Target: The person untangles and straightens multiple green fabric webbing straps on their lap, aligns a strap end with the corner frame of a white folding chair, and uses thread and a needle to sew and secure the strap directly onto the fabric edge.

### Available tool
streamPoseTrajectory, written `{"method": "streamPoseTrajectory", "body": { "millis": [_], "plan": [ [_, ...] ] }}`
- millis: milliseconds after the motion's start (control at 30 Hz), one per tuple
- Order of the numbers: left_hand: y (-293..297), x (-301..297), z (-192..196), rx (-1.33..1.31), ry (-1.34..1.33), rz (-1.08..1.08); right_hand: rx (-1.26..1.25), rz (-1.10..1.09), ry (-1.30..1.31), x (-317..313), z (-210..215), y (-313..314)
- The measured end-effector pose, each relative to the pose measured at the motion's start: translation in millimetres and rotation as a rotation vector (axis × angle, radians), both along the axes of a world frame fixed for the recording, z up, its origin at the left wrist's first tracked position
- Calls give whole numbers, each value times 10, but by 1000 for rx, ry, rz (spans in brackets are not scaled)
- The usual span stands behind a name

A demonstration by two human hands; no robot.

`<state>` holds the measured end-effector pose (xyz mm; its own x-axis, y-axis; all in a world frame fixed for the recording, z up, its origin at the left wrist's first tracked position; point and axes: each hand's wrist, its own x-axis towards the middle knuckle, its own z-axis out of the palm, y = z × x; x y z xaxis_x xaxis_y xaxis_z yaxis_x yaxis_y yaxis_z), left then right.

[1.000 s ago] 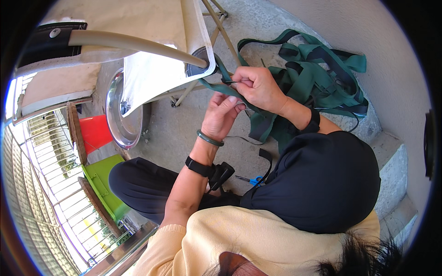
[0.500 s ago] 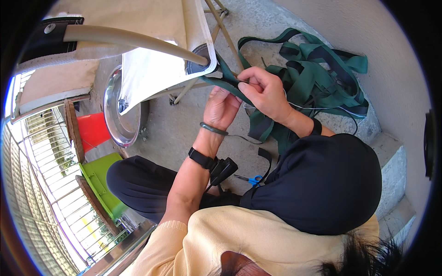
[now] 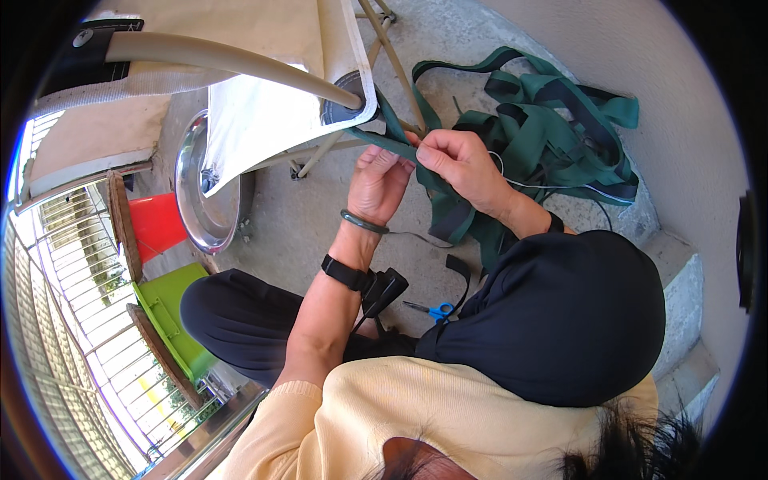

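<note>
A dark green webbing strap (image 3: 380, 141) runs from beside the fabric corner of a beige folding chair (image 3: 272, 112) into my two hands. My left hand (image 3: 379, 182) pinches the strap from below, thumb and fingertips together. On the strap's other side, my right hand (image 3: 462, 166) is closed on it, thumb pressed to the curled fingers; its fingertips are partly hidden. The rest of the green webbing (image 3: 552, 132) lies in a loose heap on the floor to the right. A thin white cord (image 3: 552, 189) loops past my right wrist and over the heap.
Blue-handled scissors (image 3: 438, 310) lie on the floor between my knees, beside a black strap (image 3: 460, 276). A round metal basin (image 3: 188, 204), a red object (image 3: 156, 224) and a green bin (image 3: 172, 308) stand left. Concrete steps (image 3: 680, 280) and a wall (image 3: 688, 104) border the right.
My right hand has turned and shifted slightly down and right along the strap. My left hand keeps its pinch, its fingertips a little lower on the strap. The view has shifted slightly.
</note>
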<state>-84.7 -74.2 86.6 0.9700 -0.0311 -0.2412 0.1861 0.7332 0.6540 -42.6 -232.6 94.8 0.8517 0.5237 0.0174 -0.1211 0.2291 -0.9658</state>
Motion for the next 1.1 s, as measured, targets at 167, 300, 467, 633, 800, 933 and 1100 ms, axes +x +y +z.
{"method": "streamPoseTrajectory", "body": {
  "millis": [167,300,467,633,800,933,1100],
  "plan": [
    [-5,-16,-10,-18,-12,-39,45,194,448,13,10,-47],
    [47,-19,-55,96,-55,-44,-57,152,454,21,-83,53],
    [62,-32,-52,120,-17,-29,-75,191,550,95,-149,28],
    [13,-39,31,87,-10,-33,68,215,698,112,-88,-14],
    [4,-50,-3,85,65,-58,101,194,740,113,-102,-32],
    [-30,-87,-31,89,43,-48,16,186,701,89,-256,-20],
    [-43,-85,-15,63,75,-41,-27,205,738,65,-294,-21]
  ]
}}
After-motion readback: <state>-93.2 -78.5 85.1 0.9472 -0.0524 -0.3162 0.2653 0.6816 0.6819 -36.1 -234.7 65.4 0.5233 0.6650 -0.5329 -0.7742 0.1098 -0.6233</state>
